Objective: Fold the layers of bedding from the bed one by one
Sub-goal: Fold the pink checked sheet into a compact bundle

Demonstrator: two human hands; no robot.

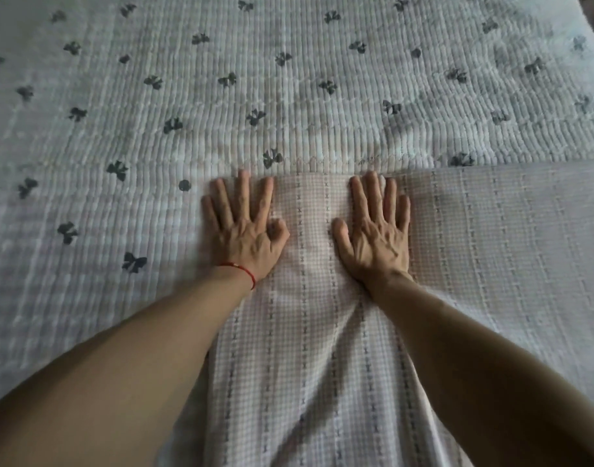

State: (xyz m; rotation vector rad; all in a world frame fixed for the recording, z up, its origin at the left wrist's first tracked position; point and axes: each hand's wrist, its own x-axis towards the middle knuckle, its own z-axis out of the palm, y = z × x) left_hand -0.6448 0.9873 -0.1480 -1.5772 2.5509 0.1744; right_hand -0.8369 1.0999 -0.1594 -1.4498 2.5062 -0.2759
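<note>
Hands flat: we find the left hand (245, 227) spread, its thumb and forefinger curled together, and the right hand (376, 227) spread, both pressing the pale pink checked woven blanket with dark stitched stripes (474, 237). It lies folded along the bed's near edge, its far edge straight under the fingertips, creases gathering between the forearms. Beneath it the white ribbed quilt printed with dark bows (288, 79) covers the bed to the far edge. We judge the blanket light, soft and limp, not slippery; best taken by its corners or folded edge.
</note>
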